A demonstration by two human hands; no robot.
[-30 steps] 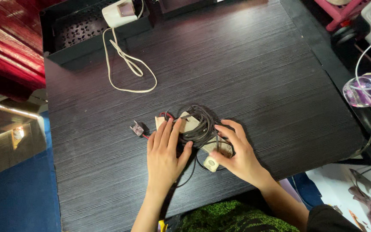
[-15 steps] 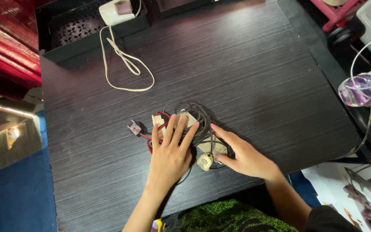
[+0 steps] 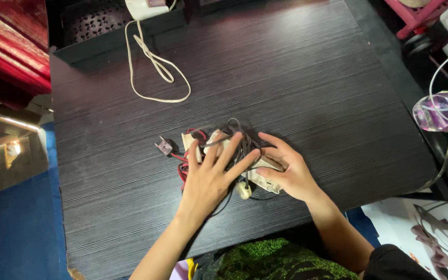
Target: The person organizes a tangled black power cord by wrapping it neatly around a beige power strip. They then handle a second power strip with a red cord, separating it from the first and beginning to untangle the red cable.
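Near the front edge of the dark table (image 3: pixel 312 83), the left hand (image 3: pixel 208 179) lies flat, fingers spread, on a tangle of wires (image 3: pixel 234 142) and cream parts (image 3: pixel 263 176). The right hand (image 3: pixel 286 171) cups the bundle's side, seemingly pinching a cream piece. Pulling could snag the red wire (image 3: pixel 182 168), drag its small plug (image 3: pixel 164 147), or knot the tangle tighter

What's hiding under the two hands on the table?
Under the left hand and right hand lies a tangle of dark and red wires with cream plastic parts. The middle is covered, so its shape cannot be told.
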